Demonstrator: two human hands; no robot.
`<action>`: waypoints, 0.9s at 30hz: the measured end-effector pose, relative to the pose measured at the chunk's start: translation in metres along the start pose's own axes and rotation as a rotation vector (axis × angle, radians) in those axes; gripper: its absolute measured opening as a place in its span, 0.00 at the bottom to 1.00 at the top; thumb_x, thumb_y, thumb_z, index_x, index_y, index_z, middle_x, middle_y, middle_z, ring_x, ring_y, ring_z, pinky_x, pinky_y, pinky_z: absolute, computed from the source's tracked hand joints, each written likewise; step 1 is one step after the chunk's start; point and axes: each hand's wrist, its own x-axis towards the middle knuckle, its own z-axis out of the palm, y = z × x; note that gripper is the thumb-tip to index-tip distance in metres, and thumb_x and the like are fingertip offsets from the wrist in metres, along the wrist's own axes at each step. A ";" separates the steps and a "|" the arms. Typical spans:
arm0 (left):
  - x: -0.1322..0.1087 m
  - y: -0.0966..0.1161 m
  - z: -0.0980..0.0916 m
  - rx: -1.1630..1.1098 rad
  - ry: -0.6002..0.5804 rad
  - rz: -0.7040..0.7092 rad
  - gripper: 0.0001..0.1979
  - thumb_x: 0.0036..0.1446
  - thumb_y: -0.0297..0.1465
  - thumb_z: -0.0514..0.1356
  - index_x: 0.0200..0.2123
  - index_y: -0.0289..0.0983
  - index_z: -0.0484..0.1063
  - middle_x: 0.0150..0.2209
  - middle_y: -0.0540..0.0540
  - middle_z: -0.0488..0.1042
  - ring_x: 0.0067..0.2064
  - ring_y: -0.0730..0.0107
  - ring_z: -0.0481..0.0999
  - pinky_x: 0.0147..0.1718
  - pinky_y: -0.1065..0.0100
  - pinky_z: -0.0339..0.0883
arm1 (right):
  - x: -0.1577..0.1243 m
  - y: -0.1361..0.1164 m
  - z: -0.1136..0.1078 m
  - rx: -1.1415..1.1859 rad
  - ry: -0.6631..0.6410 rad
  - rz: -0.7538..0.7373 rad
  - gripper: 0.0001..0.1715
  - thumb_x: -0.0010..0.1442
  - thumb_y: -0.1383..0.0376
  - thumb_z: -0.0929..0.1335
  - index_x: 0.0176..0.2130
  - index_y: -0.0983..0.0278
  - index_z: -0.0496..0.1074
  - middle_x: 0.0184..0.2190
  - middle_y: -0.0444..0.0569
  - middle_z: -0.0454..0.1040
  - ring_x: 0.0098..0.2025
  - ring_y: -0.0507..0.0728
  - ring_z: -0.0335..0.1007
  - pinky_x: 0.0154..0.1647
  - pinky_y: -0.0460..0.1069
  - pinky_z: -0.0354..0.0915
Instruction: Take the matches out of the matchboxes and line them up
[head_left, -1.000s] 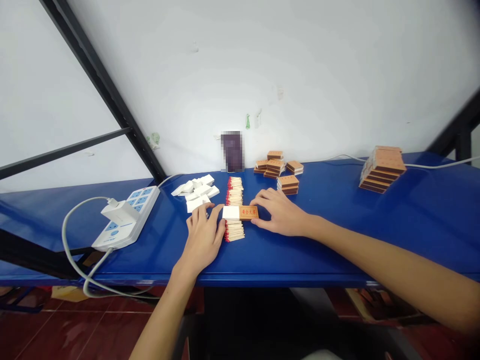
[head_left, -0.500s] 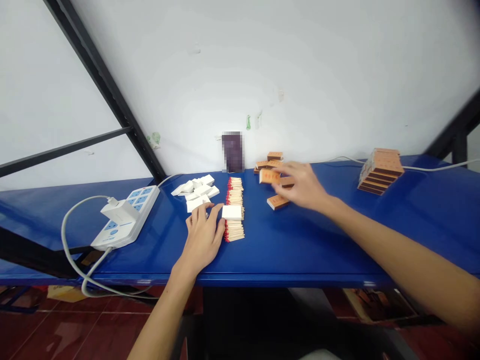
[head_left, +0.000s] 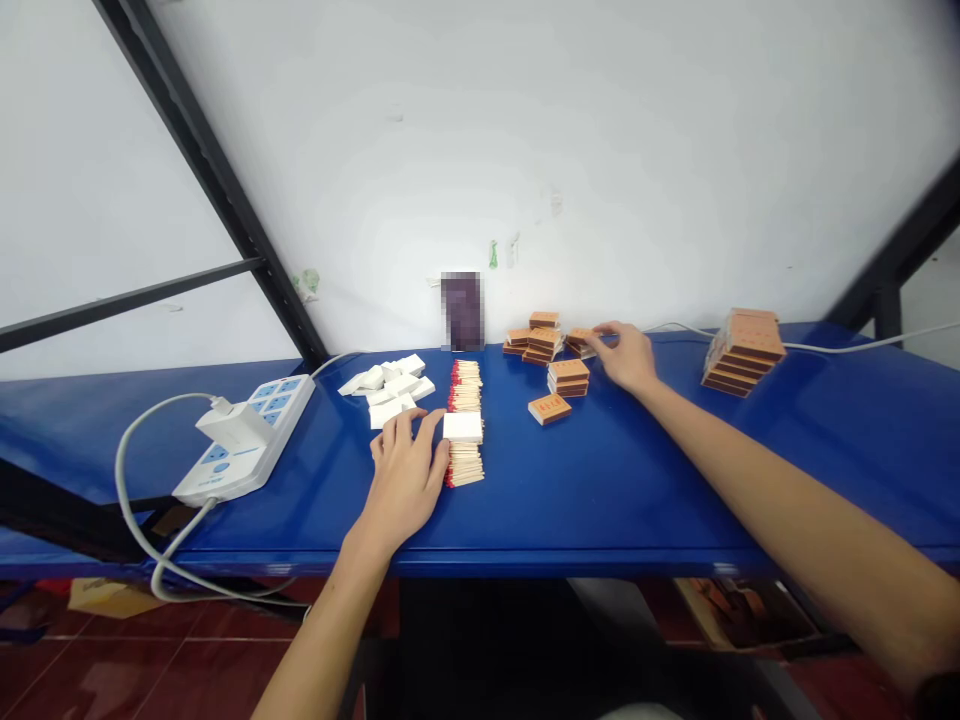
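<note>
A row of red-tipped matches [head_left: 465,385] runs from front to back on the blue table. A small white matchbox tray [head_left: 463,427] lies across the row, with the thumb and index finger of my left hand [head_left: 405,470] closed at its left end. Farther back, my right hand [head_left: 626,358] has its fingertips pinched on an orange matchbox [head_left: 580,336] atop a small stack near the wall. To the left of it are an orange matchbox pile [head_left: 543,340], a short matchbox stack [head_left: 568,372] and a single matchbox [head_left: 549,408].
White trays [head_left: 391,385] lie heaped left of the matches. A power strip [head_left: 255,440] with a plugged-in charger and looping cable sits at the left. At the right stands a tall matchbox stack [head_left: 746,350]. A dark pixelated patch [head_left: 463,310] is against the wall.
My right hand has moved right and back, from holding a raised orange matchbox to pinching one on the stack by the wall. My left hand stays at the white tray.
</note>
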 end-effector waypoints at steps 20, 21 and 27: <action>0.001 -0.002 -0.008 0.004 0.121 -0.108 0.21 0.71 0.38 0.47 0.63 0.41 0.64 0.59 0.36 0.66 0.58 0.47 0.64 0.54 0.45 0.63 | -0.055 -0.101 -0.056 0.209 -0.163 -0.724 0.15 0.66 0.64 0.61 0.37 0.62 0.77 0.33 0.51 0.80 0.33 0.58 0.74 0.38 0.53 0.67; 0.001 -0.002 -0.011 0.046 0.151 -0.127 0.21 0.71 0.38 0.48 0.62 0.39 0.65 0.58 0.36 0.66 0.58 0.46 0.64 0.53 0.45 0.63 | -0.058 -0.101 -0.057 0.174 -0.204 -0.793 0.15 0.66 0.65 0.61 0.37 0.62 0.77 0.32 0.51 0.79 0.33 0.58 0.74 0.38 0.53 0.67; 0.001 -0.016 -0.019 0.319 0.252 -0.152 0.21 0.68 0.40 0.52 0.58 0.37 0.71 0.58 0.33 0.68 0.58 0.39 0.64 0.49 0.43 0.64 | -0.080 -0.092 -0.054 -0.063 -0.325 -0.840 0.15 0.64 0.67 0.63 0.42 0.62 0.79 0.38 0.52 0.82 0.38 0.60 0.76 0.38 0.53 0.67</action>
